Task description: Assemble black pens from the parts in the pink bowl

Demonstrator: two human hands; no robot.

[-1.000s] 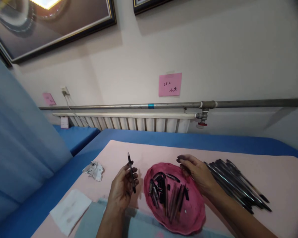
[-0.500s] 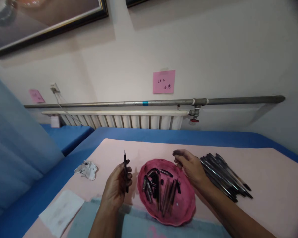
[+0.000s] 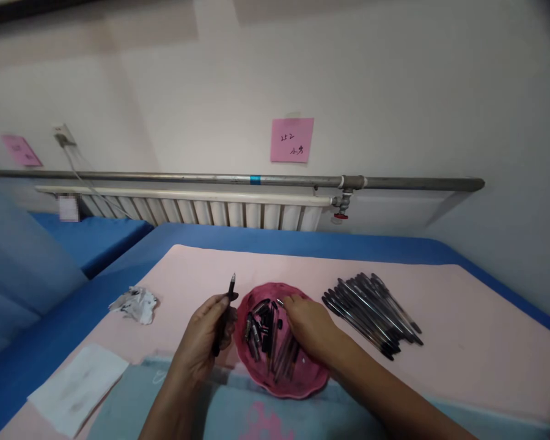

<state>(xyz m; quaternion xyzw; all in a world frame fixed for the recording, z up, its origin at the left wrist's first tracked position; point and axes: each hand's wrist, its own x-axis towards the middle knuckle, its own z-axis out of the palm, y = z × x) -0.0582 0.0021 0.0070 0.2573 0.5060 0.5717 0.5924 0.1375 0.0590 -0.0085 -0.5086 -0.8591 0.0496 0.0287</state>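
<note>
A pen [image 3: 230, 291] is held near the centre of the frame, tilted slightly, with its bare metallic tip pointing upward; no cap is seen over the tip. It is pinched between the thumb and fingers of the left hand [image 3: 206, 333]. Just beside it, a pink tray [image 3: 315, 379] with a wavy rim is positioned, in which short dark pieces [image 3: 255, 336] and slim tubes [image 3: 284, 360] are loosely grouped. The right hand [image 3: 311, 327] is lowered over the tray, fingers bent; whether anything is pinched by that grip cannot be told. To the right of the tray, a row of long pens [image 3: 371, 315] is laid slantwise; these appear complete and are judged to be finished, whereas the held pen and the loose pieces are judged to be left. A pink sheet [image 3: 476, 342] is spread beneath everything. At the left of the frame, crumpled paper [image 3: 140, 304] is placed above a smudged white sheet [image 3: 80, 388]. A blue-grey cloth [image 3: 348, 412] is seen along the lower edge.
</note>
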